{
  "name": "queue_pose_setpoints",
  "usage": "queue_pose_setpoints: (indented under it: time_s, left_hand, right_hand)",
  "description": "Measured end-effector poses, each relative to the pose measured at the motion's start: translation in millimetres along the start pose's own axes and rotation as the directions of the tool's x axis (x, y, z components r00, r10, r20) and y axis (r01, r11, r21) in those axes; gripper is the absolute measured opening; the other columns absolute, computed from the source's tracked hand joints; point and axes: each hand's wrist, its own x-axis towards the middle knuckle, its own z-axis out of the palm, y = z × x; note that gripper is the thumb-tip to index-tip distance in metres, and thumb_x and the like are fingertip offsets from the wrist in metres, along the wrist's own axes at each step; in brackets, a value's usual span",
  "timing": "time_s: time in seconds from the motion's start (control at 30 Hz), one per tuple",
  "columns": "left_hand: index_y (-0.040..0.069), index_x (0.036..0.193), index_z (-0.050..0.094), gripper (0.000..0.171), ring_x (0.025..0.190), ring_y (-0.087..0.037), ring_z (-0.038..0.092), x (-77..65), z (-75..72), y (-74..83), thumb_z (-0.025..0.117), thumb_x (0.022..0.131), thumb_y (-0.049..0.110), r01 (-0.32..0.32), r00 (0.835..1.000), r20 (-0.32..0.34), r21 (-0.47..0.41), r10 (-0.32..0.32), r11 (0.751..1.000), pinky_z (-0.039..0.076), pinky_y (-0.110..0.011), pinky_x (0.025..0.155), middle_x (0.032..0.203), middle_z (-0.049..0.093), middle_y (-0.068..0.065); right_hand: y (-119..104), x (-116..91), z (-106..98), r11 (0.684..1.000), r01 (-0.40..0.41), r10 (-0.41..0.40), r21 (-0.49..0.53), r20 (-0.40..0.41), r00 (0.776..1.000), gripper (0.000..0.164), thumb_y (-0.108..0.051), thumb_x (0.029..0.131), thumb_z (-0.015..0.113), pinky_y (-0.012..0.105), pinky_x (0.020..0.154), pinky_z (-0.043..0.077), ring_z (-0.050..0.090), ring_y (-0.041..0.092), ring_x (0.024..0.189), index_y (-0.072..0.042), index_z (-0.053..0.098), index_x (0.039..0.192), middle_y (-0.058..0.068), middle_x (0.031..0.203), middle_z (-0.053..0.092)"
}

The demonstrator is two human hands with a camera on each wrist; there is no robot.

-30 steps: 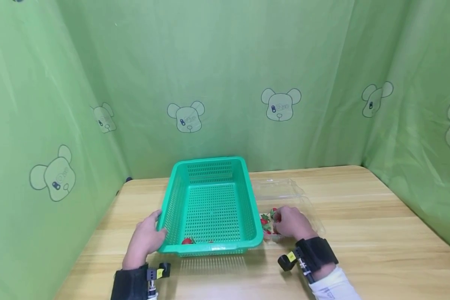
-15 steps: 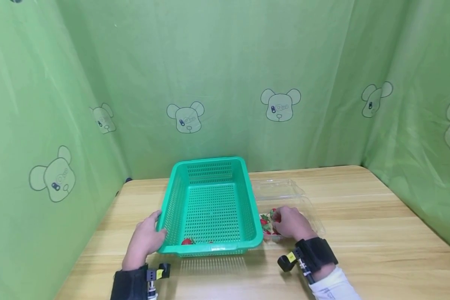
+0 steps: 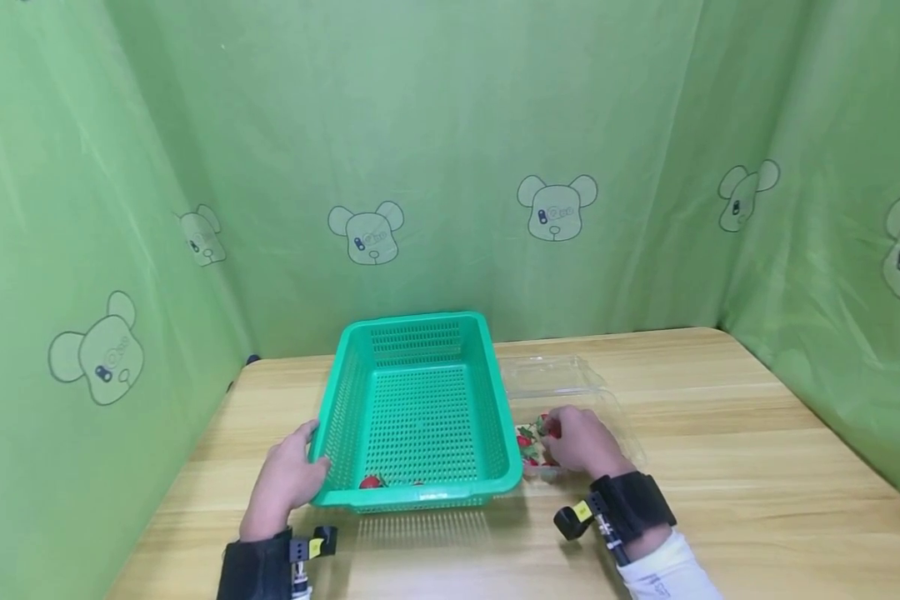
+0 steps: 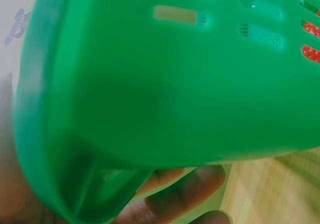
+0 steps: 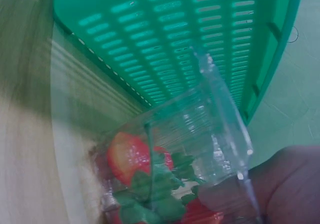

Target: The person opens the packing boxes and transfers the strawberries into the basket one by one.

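Fingers (image 4: 200,184) gripping one basket (image 3: 420,425), two strawberries (image 3: 371,482) inside, one punnet (image 3: 549,377)

No legible txt: lettering on curtain (image 3: 450,100) bear prints (image 3: 557,218) & yellow wrist tags (image 3: 582,511) too sm./blurred

- The green basket (image 3: 420,425) is smooth moulded plastic pierced with slots, and its rim takes a glossy shine.
- I see a clear box (image 5: 187,114) in thin, see-through plastic, ribbed in places, with bright glints along its edges.
- The strawberries (image 5: 127,156) look shiny-skinned; their leaves (image 5: 150,199) are duller.
- The worktop (image 3: 705,417) shows wood grain under a smooth, faintly reflective finish.
- Around it, the curtain (image 3: 450,108) is creased sheeting with a soft sheen, cloth or plastic, I can't tell.
- Black wrist straps (image 3: 633,506) look matt; the white sleeve (image 3: 667,571) is cloth.
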Motion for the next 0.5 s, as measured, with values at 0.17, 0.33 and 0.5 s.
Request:
queue_pose_setpoints:
  time_s: [0.17, 0.33, 0.5]
  left_hand:
    - [-0.005, 0.143, 0.031, 0.059, 0.096, -0.036, 0.052, -0.5, 0.1, -0.4, 0.054, 0.090, 0.007, 0.004, 1.000, -0.001, 0.005, -0.004, 1.000, 0.046, -0.038, 0.067, 0.137, 0.044, -0.034]
    - [-0.005, 0.143, 0.031, 0.059, 0.098, -0.036, 0.052, -0.7, 0.1, 0.3, 0.054, 0.090, 0.007, 0.006, 1.000, -0.001, 0.006, -0.006, 1.000, 0.047, -0.040, 0.070, 0.138, 0.044, -0.033]
    - [-0.005, 0.143, 0.031, 0.059, 0.099, -0.036, 0.052, -0.2, 0.0, 0.5, 0.054, 0.090, 0.007, -0.001, 1.000, -0.004, 0.010, 0.001, 1.000, 0.047, -0.042, 0.072, 0.137, 0.044, -0.033]
  right_hand:
    - [-1.7, -1.0, -3.0, 1.000, 0.006, -0.006, 0.008, 0.000, 1.000, 0.027, -0.010, 0.083, 0.067, 0.035, 0.063, 0.048, 0.056, 0.021, 0.074, -0.001, 0.065, 0.109, 0.011, 0.090, 0.065]
    - [-3.3, -2.4, -5.5, 1.000, 0.007, -0.007, 0.018, -0.003, 1.000, 0.028, -0.009, 0.083, 0.067, 0.034, 0.062, 0.047, 0.055, 0.021, 0.073, -0.001, 0.064, 0.110, 0.011, 0.090, 0.065]
    - [-3.5, -2.9, -7.7, 1.000, 0.021, -0.021, 0.012, -0.015, 1.000, 0.028, -0.009, 0.083, 0.067, 0.035, 0.063, 0.048, 0.055, 0.022, 0.074, -0.001, 0.064, 0.111, 0.012, 0.091, 0.065]
